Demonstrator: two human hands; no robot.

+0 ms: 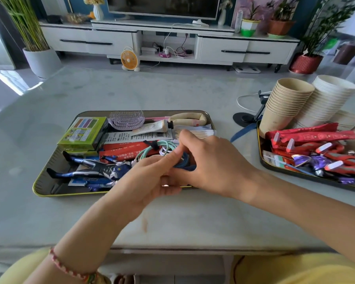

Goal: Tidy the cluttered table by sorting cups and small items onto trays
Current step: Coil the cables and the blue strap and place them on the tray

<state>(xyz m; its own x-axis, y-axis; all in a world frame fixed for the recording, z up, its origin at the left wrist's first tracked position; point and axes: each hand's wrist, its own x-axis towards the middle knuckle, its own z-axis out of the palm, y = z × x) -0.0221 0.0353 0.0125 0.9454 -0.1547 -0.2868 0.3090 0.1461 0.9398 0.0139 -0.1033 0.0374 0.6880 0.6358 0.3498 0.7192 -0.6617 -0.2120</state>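
A dark tray [49, 188] in front of me holds a green box [82, 133], a lilac hairbrush [126, 119], a cream tube [152, 128], red packets [121, 153], a blue toy figure [94, 167] and a coiled mint cable [162, 147]. My left hand [150, 179] and my right hand [209, 165] meet over the tray's near right corner. Together they pinch a dark blue coiled cable [182, 163], mostly hidden by the fingers. A second tray [275, 167] at the right carries red packets [307, 138], a purple toy figure [320, 162] and two stacks of paper cups [289, 99].
A black phone stand [248, 117] with a white cord stands between the trays, and a blue strap [242, 131] lies beside it. The pale table top [131, 93] stretches behind the trays. A TV cabinet, potted plants and a small orange fan [129, 58] stand beyond the table.
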